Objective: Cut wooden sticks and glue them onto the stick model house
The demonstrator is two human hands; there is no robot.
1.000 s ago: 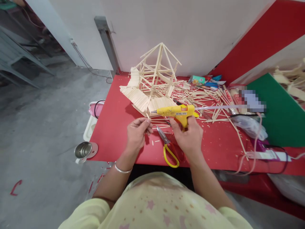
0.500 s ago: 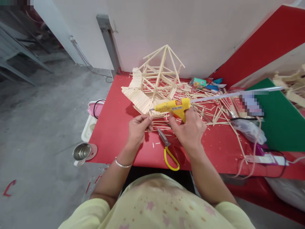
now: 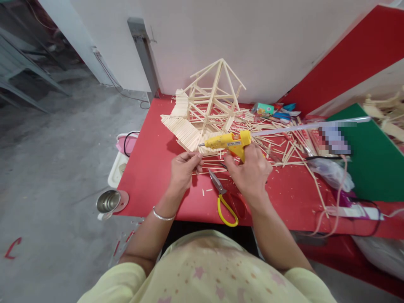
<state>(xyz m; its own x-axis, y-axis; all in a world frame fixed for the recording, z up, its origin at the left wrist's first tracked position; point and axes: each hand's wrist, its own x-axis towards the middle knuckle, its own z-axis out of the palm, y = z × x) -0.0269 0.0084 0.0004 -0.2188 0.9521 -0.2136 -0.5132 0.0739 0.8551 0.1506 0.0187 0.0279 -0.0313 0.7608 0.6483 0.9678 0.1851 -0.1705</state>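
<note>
My right hand (image 3: 251,170) is wrapped round the handle of a yellow hot glue gun (image 3: 222,141). A long clear glue stick (image 3: 309,125) sticks out of its back end. The metal nozzle points left, just above the front edge of a wooden stick model house (image 3: 214,99) with an open roof frame and slatted lower panels. My left hand (image 3: 187,166) is pinched closed by the nozzle, at the model's near edge; what its fingertips hold is too small to make out. Scissors (image 3: 223,198) with yellow handles lie between my wrists.
Loose wooden sticks (image 3: 284,147) are strewn over the red table (image 3: 142,176). A metal cup (image 3: 111,202) stands at the left corner. To the right are a green board (image 3: 372,155), plastic bags (image 3: 331,173) and a white power strip (image 3: 353,212) with cords.
The glue gun's rear end and my right hand have shifted very slightly left, and the glue stick's far end dips a little. My left hand stays almost still.
</note>
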